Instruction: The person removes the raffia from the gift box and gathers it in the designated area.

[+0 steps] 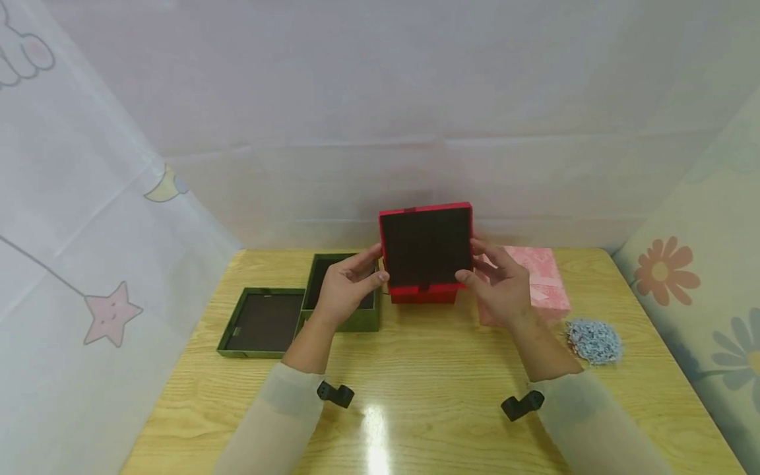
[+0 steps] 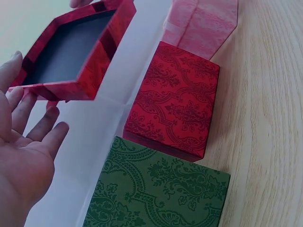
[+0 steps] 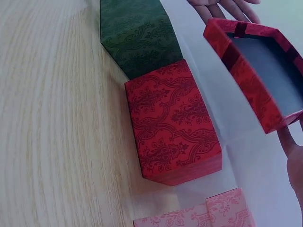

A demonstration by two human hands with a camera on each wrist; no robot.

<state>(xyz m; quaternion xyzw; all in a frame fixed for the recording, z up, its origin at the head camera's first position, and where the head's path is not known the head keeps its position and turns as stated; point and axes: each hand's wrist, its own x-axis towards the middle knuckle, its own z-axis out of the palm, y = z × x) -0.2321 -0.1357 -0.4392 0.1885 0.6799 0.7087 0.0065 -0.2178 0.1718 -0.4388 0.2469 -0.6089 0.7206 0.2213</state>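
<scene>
Between both hands a red box lid [image 1: 425, 247] is held up and tilted, its black inside facing the head camera. My left hand [image 1: 347, 287] grips the lid's left edge, thumb at the near lower corner and fingers along the side. On the opposite edge, my right hand [image 1: 505, 287] grips it the same way. Below and behind the lid stands the red patterned box [image 2: 175, 101], apart from the lid in both wrist views. The lid hides most of that box in the head view. Dark ribbon bands cross the lid's red rim [image 3: 251, 82].
An open green box [image 1: 359, 322] stands left of the red box, with a green lid [image 1: 255, 354] lying inside-up beside it. At right are a pink box [image 1: 549, 300] with a ribbon and a clump of blue shredded filler [image 1: 594, 341]. White cloth [image 1: 380, 99] hangs behind the wooden table [image 1: 427, 376].
</scene>
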